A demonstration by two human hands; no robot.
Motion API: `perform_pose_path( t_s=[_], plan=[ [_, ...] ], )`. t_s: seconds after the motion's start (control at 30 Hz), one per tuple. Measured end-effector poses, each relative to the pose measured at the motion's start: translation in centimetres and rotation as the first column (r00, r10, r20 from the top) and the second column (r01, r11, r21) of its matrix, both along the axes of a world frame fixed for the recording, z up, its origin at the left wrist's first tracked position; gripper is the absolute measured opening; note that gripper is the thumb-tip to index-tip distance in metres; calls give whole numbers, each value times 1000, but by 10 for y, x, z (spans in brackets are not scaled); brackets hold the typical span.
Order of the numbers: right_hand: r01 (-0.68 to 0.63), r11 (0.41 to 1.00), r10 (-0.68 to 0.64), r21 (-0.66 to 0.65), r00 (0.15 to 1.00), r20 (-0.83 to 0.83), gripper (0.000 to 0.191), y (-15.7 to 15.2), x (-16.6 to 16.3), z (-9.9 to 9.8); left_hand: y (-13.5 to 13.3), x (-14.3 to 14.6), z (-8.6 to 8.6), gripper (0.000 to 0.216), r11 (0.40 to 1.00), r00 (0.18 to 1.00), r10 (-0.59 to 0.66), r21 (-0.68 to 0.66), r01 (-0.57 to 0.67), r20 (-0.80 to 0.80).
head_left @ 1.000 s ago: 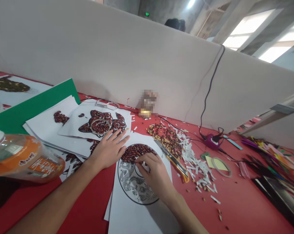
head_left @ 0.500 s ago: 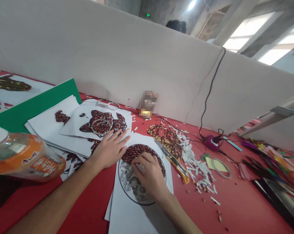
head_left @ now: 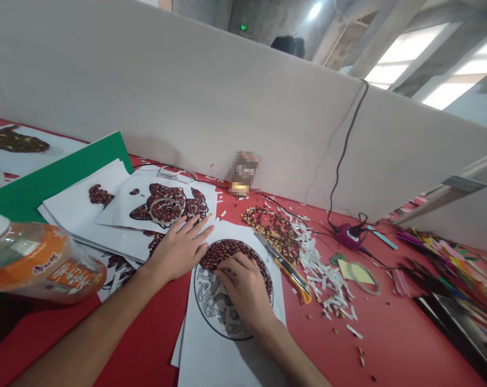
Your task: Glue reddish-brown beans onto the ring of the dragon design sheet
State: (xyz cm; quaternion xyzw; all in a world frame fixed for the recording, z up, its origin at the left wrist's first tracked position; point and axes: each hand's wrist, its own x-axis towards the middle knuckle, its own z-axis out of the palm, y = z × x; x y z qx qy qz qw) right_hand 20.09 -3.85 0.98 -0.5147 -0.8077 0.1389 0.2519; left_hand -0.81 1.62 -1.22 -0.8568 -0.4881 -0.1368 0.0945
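On the red tabletop, the left hand lies flat, fingers spread, on a corner of the white paper sheet with a black circular drawing. The right hand arches over the circle, fingertips bunched beside the brown beans; whether they pinch one is hidden.

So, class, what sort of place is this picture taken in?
Most likely a craft workbench in a shared workshop: a half-filled bean picture, loose beans and paper scraps on the red table, and a grey divider behind.
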Motion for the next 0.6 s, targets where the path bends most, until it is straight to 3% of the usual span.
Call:
perform_pose_path(
  t_s=[0.17,0.4,0.6],
  plan=[
    [25,999,-24,44,999,-23,6,-1,-2,-2,0,0,1,49,1000,1000,-1,14,1,6],
    [-49,982,55,181,998,-28,14,-5,6,-4,0,0,2,49,1000,1000,0,14,-1,5],
    [-234,905,169,354,964,204,13,-9,13,8,-1,1,4,49,1000,1000,10,2,-10,4]
  ],
)
